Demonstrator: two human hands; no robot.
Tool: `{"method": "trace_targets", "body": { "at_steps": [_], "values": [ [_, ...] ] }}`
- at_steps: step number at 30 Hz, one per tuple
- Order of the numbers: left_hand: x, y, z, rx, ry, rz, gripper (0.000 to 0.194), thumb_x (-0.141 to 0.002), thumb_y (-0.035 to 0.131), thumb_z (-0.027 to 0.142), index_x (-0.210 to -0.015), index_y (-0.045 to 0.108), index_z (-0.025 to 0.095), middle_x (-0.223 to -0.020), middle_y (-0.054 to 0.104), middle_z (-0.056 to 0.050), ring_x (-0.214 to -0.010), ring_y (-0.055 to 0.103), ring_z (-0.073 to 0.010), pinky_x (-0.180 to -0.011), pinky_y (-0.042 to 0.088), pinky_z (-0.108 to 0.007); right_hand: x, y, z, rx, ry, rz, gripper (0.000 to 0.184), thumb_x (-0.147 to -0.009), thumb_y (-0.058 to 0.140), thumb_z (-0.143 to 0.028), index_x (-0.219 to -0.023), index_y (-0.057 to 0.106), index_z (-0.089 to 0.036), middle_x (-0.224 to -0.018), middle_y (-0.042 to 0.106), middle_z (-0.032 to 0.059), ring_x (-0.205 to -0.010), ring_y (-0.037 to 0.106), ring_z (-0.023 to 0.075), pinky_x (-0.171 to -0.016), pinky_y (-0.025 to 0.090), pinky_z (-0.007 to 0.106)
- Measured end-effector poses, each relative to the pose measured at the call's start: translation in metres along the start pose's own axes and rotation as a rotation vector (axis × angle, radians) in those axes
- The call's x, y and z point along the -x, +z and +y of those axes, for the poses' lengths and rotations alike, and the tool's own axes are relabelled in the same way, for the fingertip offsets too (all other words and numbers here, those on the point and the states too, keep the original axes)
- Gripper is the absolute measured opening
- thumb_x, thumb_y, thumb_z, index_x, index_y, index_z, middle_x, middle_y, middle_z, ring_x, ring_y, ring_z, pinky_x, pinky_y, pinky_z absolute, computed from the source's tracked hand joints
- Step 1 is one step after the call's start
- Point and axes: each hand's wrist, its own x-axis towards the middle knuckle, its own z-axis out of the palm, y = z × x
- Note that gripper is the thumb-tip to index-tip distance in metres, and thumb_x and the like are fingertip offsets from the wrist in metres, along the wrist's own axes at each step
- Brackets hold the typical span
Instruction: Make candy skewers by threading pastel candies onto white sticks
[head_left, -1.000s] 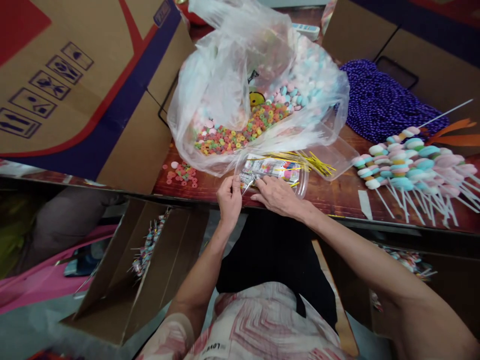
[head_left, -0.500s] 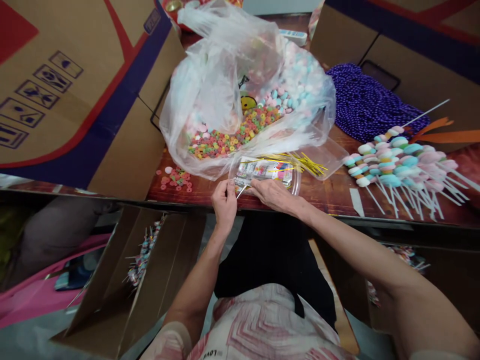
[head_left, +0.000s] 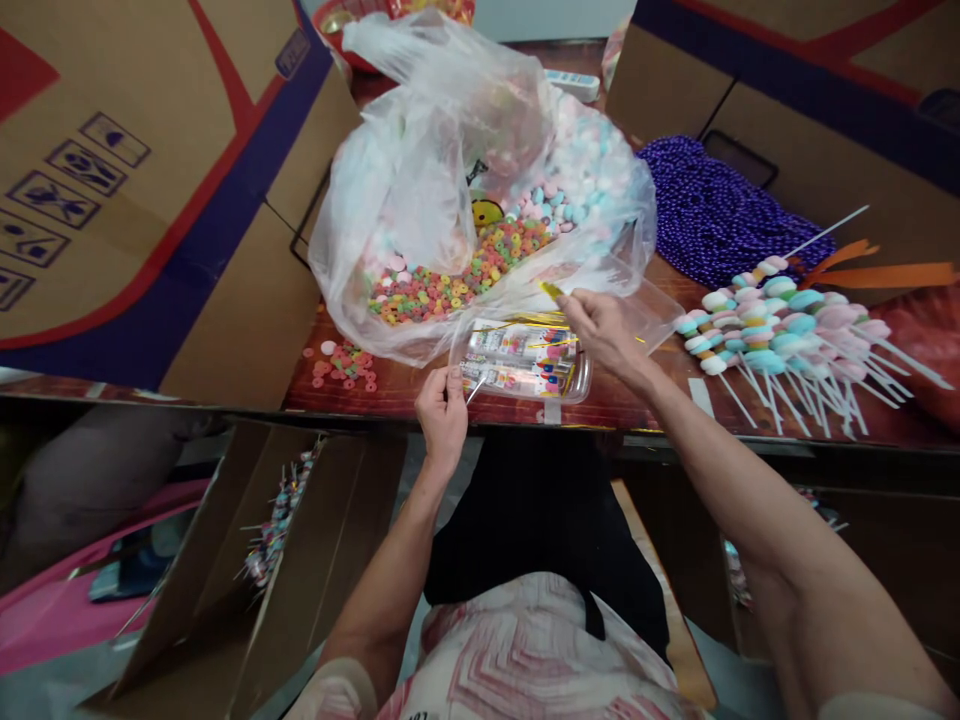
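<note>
Near the table's front edge, my left hand (head_left: 442, 415) pinches a thin white stick (head_left: 475, 388). The stick's far end lies over a clear plastic tray (head_left: 586, 383) of printed, shiny wrappers (head_left: 517, 350). My right hand (head_left: 606, 328) is raised over the tray's right side, fingers closed on a small bunch of yellow twist ties (head_left: 550, 290). More thin gold strips lie across the top of the wrappers, and some are partly hidden beneath this hand.
Behind the tray sits a big clear bag (head_left: 420, 130) of ring candies and marshmallows. Loose rings (head_left: 345, 368) lie left. Marshmallow skewers (head_left: 787, 320) and purple bead strings (head_left: 727, 210) are at right. Large cartons (head_left: 225, 200) flank the table; an open carton (head_left: 315, 560) stands below.
My right hand has moved up and right from the wrappers, and now has yellow twist ties at its fingertips. My left hand still holds the stick in about the same place.
</note>
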Motion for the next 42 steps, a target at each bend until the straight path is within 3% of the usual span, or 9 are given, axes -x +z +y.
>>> {"method": "trace_targets", "body": {
  "at_steps": [3,6,10,14,20,27,33,37,42],
  "values": [
    [0.000,0.000,-0.001,-0.006,0.012,-0.004,0.033,-0.098,0.045,0.042,-0.081,0.062,0.020,-0.077,0.062,-0.002,-0.076,0.058,-0.0158,-0.073,0.045,-0.026,-0.013,-0.018,0.022,0.023,0.000,0.175,0.048,-0.098,0.041,-0.055,-0.061,0.031,-0.025,-0.059,0.031,-0.0036,-0.056,0.033,0.0134,-0.057,0.029,0.029],
    [0.002,-0.001,-0.002,-0.018,0.059,-0.012,0.034,-0.099,0.045,0.041,-0.083,0.064,0.019,-0.077,0.061,-0.001,-0.075,0.058,-0.0149,-0.072,0.044,-0.025,-0.019,-0.033,0.042,0.273,0.040,0.257,0.041,-0.097,0.044,-0.050,-0.065,0.044,-0.024,-0.061,0.039,-0.0011,-0.062,0.042,0.0172,-0.062,0.033,0.031],
    [0.003,-0.002,-0.001,-0.027,0.124,-0.019,0.033,-0.100,0.046,0.039,-0.083,0.064,0.018,-0.075,0.060,-0.001,-0.074,0.057,-0.0140,-0.071,0.043,-0.025,-0.017,-0.044,0.054,0.639,0.152,0.156,0.027,-0.094,0.049,-0.041,-0.080,0.061,-0.020,-0.077,0.059,0.0080,-0.077,0.053,0.0245,-0.070,0.038,0.035],
    [0.003,-0.004,0.002,-0.046,0.153,-0.029,0.030,-0.099,0.048,0.037,-0.084,0.066,0.018,-0.077,0.062,-0.002,-0.075,0.059,-0.0144,-0.072,0.045,-0.026,-0.004,-0.047,0.043,0.890,0.047,0.155,0.029,-0.093,0.050,-0.034,-0.104,0.067,-0.014,-0.111,0.063,0.0188,-0.098,0.054,0.0319,-0.082,0.039,0.041],
    [0.007,-0.005,0.004,-0.105,0.229,-0.053,0.026,-0.097,0.052,0.033,-0.090,0.071,0.016,-0.078,0.068,-0.004,-0.075,0.062,-0.0149,-0.071,0.047,-0.026,0.025,-0.029,0.014,0.896,-0.285,-0.202,0.023,-0.097,0.048,-0.026,-0.099,0.070,-0.019,-0.105,0.063,0.0133,-0.095,0.051,0.0274,-0.078,0.034,0.037],
    [0.024,-0.008,0.006,-0.279,0.232,-0.101,0.024,-0.095,0.057,0.030,-0.107,0.074,0.018,-0.103,0.078,-0.009,-0.091,0.074,-0.0205,-0.081,0.052,-0.028,0.030,0.008,0.003,0.977,-0.254,-0.254,0.028,-0.097,0.039,-0.012,-0.096,0.067,-0.014,-0.102,0.063,0.0150,-0.090,0.049,0.0257,-0.075,0.029,0.035],
    [0.017,-0.007,0.002,-0.236,0.187,-0.131,0.020,-0.094,0.058,0.028,-0.102,0.074,0.019,-0.095,0.079,-0.006,-0.085,0.074,-0.0184,-0.079,0.052,-0.026,0.026,-0.003,-0.011,1.027,-0.190,-0.372,0.031,-0.094,0.038,-0.005,-0.101,0.067,-0.012,-0.095,0.068,0.0141,-0.084,0.055,0.0234,-0.072,0.029,0.034],
    [0.015,-0.006,-0.001,-0.215,0.181,-0.133,0.020,-0.095,0.057,0.029,-0.102,0.073,0.019,-0.093,0.079,-0.005,-0.083,0.074,-0.0172,-0.078,0.052,-0.025,0.018,-0.010,-0.022,0.996,-0.122,-0.331,0.027,-0.095,0.044,-0.012,-0.099,0.071,-0.015,-0.090,0.069,0.0126,-0.077,0.057,0.0216,-0.064,0.026,0.032],
    [0.016,-0.007,-0.001,-0.209,0.176,-0.136,0.020,-0.095,0.056,0.028,-0.103,0.072,0.019,-0.094,0.078,-0.006,-0.085,0.074,-0.0174,-0.080,0.052,-0.025,-0.003,0.027,-0.031,0.780,-0.097,-0.330,0.031,-0.098,0.044,-0.020,-0.111,0.071,-0.018,-0.098,0.069,0.0118,-0.082,0.061,0.0212,-0.065,0.032,0.029]
  ]
}}
